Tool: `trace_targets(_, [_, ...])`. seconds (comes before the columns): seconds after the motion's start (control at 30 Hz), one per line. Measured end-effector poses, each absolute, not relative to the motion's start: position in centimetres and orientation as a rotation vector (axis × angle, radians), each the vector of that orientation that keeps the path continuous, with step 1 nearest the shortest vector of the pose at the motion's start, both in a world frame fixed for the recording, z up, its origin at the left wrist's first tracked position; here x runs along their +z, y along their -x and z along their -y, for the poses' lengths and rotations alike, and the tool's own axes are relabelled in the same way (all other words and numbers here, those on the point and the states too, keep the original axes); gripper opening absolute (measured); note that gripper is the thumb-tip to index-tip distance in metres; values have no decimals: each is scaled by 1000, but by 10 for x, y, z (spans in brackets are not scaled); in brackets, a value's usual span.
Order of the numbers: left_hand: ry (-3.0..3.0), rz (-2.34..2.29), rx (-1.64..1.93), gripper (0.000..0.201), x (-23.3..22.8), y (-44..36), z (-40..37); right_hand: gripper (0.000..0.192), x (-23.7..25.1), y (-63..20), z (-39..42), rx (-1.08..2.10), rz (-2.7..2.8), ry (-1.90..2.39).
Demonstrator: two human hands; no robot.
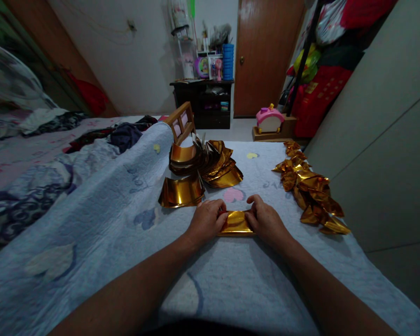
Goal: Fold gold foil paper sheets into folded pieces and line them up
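Observation:
A strip of shiny gold foil paper (235, 222), folded lengthwise, lies on the quilt with its long side facing me. My left hand (207, 217) is closed on its left end, thumb on top. At the right end my right hand (264, 218) grips it the same way, index finger bent up. Just beyond my left hand sits a small stack of curved gold sheets (182, 191). Behind that stack are more piles of gold foil sheets (224, 170), fanned and curling. Several folded gold foil pieces (315, 193) lie heaped in a row along the right side.
A pale blue quilt (126, 252) with heart patterns covers the surface and rises on the left. A small wooden rail (182, 122) stands behind the piles. Farther back are a dark cabinet (203, 105), a door (266, 56) and a pink toy (269, 119). A pale panel (381, 140) borders the right.

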State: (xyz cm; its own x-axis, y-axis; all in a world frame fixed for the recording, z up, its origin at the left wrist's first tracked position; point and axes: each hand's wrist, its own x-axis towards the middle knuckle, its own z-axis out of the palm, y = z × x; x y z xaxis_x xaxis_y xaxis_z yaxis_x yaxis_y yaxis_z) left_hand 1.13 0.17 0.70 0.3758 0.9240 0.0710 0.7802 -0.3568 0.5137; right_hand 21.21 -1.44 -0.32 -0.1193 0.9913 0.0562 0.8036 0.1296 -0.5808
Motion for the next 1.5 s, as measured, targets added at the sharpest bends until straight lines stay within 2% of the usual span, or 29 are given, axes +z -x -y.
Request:
trace_targets(0.3, [-2360, -1495, 497, 3, 4, -11, 0, 27, -4, -212, 14, 589, 1974, 1723])
trace_targets(0.4, [-2458, -1488, 586, 15, 3, -11, 2, 28, -4, -212, 14, 584, 1990, 1728])
trace_targets(0.6, [-2506, -1192, 450, 17, 5, -11, 0, 29, -4, -211, 14, 557, 2008, 1783])
trace_targets(0.87, [-2552, -1118, 353, 11, 6, -8, 3, 23, -3, -211, 14, 560, 2040, 1773])
trace_targets(1.07, [-2595, -1109, 314, 20, 3, -8, 7, 5, 1, -213, 15, 480, 2128, 1749])
trace_targets(1.27, [-2613, -1170, 249, 25, -2, -10, 10, 9, 1, -220, 15, 336, 2160, 1721])
trace_targets(1.4, [-2630, -1207, 215, 26, -3, -11, 13, 10, 5, -215, 21, 287, 2202, 1504])
trace_targets(1.5, [-2646, -1214, 202, 25, -5, -12, 13, 12, 7, -205, 27, 445, 2289, 1324])
